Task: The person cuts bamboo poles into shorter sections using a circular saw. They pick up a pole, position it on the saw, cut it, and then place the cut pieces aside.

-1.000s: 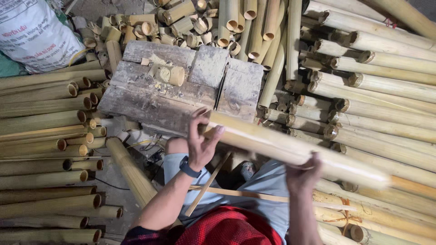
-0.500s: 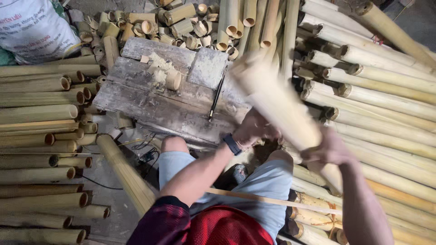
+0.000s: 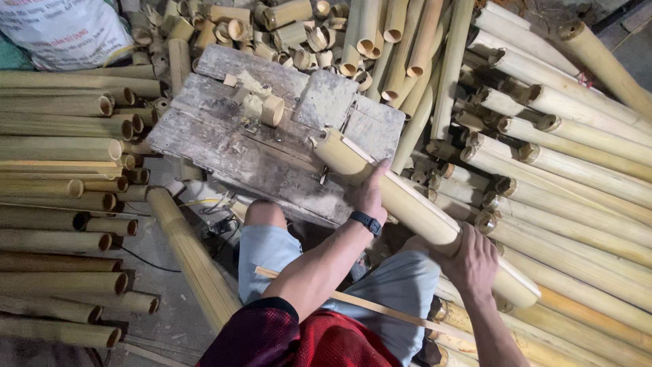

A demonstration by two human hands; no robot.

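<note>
Over the worn wooden surface (image 3: 224,146), the bamboo pole (image 3: 414,207) is running ten to four o'clock; the left hand (image 3: 370,194) is clasping it nearer the surface, the right hand (image 3: 472,261) wrapping its near end.

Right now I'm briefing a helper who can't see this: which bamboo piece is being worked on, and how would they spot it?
Find the grey wooden block in the middle, ringed by stacked bamboo. The bamboo pole slants from its right edge toward the person's lap, its cut end resting on the block. Unlike every neighbour, it is gripped by both hands: the left hand with a wristwatch, the right hand nearer its lower end.
</note>
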